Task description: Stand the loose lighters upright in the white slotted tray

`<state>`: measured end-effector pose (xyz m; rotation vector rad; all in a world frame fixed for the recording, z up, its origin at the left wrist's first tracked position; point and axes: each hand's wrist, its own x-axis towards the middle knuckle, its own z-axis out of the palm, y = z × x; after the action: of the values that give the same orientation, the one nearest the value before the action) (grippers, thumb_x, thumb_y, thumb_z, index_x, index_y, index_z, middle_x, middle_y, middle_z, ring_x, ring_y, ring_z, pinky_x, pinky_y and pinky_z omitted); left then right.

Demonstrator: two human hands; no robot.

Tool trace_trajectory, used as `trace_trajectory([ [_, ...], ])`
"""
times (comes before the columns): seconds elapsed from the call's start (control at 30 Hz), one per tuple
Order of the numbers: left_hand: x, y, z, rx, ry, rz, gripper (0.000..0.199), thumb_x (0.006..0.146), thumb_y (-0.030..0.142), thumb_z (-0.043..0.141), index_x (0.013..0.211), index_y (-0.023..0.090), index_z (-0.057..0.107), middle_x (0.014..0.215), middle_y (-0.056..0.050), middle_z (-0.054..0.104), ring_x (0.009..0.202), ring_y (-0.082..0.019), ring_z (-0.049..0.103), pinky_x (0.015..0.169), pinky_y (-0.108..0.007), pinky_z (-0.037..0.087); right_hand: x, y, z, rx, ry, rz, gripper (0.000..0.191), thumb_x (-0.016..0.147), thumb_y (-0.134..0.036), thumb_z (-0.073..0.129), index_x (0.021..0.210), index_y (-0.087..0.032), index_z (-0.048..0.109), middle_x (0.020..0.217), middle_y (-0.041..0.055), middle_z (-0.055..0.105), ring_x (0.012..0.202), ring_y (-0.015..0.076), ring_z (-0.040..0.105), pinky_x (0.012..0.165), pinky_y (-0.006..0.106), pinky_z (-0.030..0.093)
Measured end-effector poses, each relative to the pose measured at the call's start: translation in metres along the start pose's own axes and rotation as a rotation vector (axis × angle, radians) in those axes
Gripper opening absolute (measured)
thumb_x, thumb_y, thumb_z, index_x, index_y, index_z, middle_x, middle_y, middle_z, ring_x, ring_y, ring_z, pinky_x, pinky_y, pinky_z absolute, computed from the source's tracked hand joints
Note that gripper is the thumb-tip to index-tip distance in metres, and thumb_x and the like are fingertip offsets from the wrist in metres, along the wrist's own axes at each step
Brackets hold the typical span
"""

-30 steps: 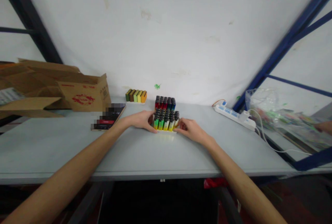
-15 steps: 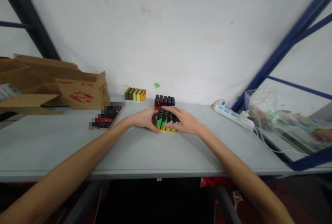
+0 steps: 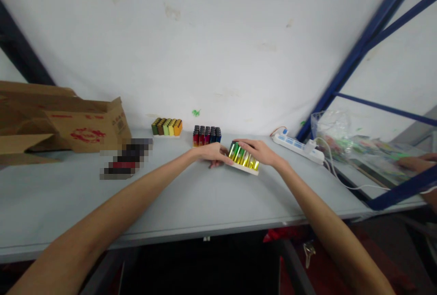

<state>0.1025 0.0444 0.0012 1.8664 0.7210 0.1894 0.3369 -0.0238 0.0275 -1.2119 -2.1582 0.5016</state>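
Observation:
A tray of lighters [image 3: 243,157], shiny green and yellow with a white base, is tilted above the table so that its long sides face me. My left hand [image 3: 215,153] grips its left end, thumb along the base and some fingers underneath. Over the top and right side lies my right hand [image 3: 260,152], its fingers wrapped round the lighters and hiding most of their dark tops. Behind them stands a block of red and blue lighters [image 3: 206,136]. Another block, in green, yellow and orange [image 3: 166,127], sits farther left by the wall.
An open cardboard box [image 3: 85,126] and a blurred-out phone [image 3: 126,160] are on the left of the grey table [image 3: 191,204]. A white power strip [image 3: 298,147] with cables lies on the right. Beyond the blue frame [image 3: 355,67], another person's hand [image 3: 414,162] is near plastic bags.
The tray of green and yellow lighters has gone from standing upright to tilted, and has moved right in both hands. The view has turned slightly right.

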Motion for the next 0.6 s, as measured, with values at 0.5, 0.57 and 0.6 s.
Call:
trace_trajectory([
  [0.5,-0.054,-0.028,-0.012,0.037,0.172,0.025,0.064,0.058,0.052,0.091,0.102,0.016,0.062,0.062,0.0,0.07,0.047,-0.018,0.063,0.044,-0.029,0.051,0.028,-0.025,0.047,-0.226,-0.018,-0.287,0.05,0.1,-0.049,0.054,0.142,-0.025,0.06,0.118,0.0118,0.07,0.105,0.0263,0.066,0.096,0.042,0.052],
  [0.57,-0.07,-0.033,-0.016,0.145,0.258,-0.012,0.061,0.06,0.057,0.088,0.1,0.017,0.063,0.055,0.002,0.066,0.043,-0.018,0.059,0.04,-0.028,0.043,0.041,-0.027,0.061,-0.262,-0.026,-0.368,0.051,0.1,-0.05,0.053,0.143,-0.025,0.058,0.12,0.0121,0.067,0.109,0.0259,0.063,0.099,0.042,0.05],
  [0.6,-0.077,-0.034,-0.018,0.211,0.311,-0.043,0.061,0.061,0.059,0.086,0.099,0.017,0.063,0.053,0.002,0.065,0.041,-0.018,0.057,0.04,-0.028,0.04,0.047,-0.027,0.066,-0.268,-0.021,-0.403,0.051,0.1,-0.051,0.053,0.143,-0.025,0.058,0.122,0.0122,0.066,0.112,0.0258,0.061,0.101,0.042,0.049],
])
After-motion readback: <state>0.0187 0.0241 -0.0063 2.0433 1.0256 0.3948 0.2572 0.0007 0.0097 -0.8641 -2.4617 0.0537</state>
